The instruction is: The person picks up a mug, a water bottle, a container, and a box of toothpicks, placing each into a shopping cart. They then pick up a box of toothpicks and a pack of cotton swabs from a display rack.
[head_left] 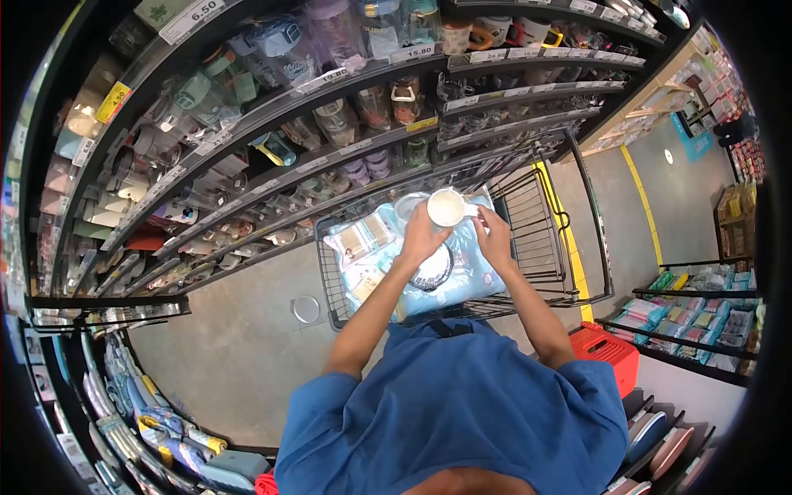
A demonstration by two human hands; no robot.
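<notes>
Store aisle, shelves of cups ahead. Left hand (422,238) grips white mug (446,207) from below, right hand (493,235) pinches its handle side; mug sits above both hands, over shopping cart (528,272) with blue packages (375,247).

Hands: two, left hand (422,237) and right hand (495,235)
White mugs held: one (446,207)
Shopping carts: one (569,247)
Red baskets on the floor: one (606,353)
Round discs on the floor: one (306,309)
</notes>
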